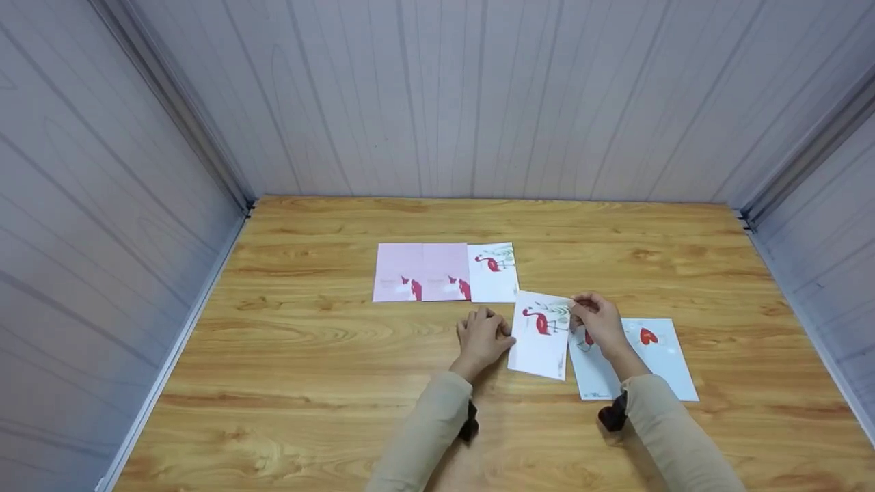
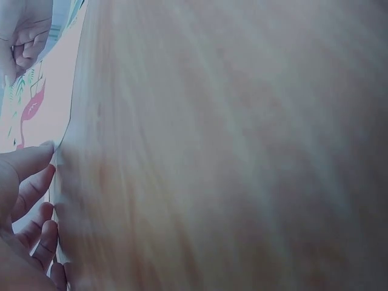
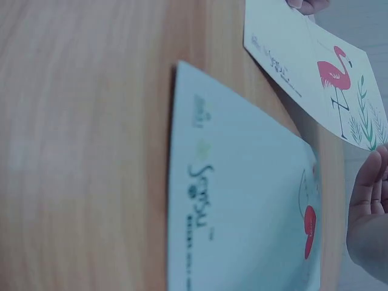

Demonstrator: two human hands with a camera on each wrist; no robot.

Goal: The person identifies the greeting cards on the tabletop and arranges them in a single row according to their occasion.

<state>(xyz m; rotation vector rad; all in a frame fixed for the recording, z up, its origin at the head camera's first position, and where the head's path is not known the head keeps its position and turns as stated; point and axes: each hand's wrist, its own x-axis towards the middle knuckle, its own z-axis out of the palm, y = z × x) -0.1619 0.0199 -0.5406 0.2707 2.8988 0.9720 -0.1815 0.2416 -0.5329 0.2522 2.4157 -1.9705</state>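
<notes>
In the head view a white card with a red flamingo (image 1: pixel 536 342) is tilted slightly, raised off the wooden table. My right hand (image 1: pixel 600 324) pinches its upper right corner between thumb and fingers. At its left edge the thumb and index finger of my left hand (image 1: pixel 484 338) grip the card, as the left wrist view shows too. The right wrist view shows the flamingo card (image 3: pixel 303 57) bowed between both hands. Under my right hand and forearm lie pale blue cards with red hearts (image 1: pixel 673 369), partly hidden.
Farther back, two pink cards (image 1: pixel 398 263) and another flamingo card (image 1: pixel 493 283) lie edge to edge in a row on the wooden table (image 1: pixel 307 383). Pale panel walls (image 1: pixel 444 102) stand behind and at both sides. Dark wrist devices (image 1: pixel 613 413) sit under the sleeves.
</notes>
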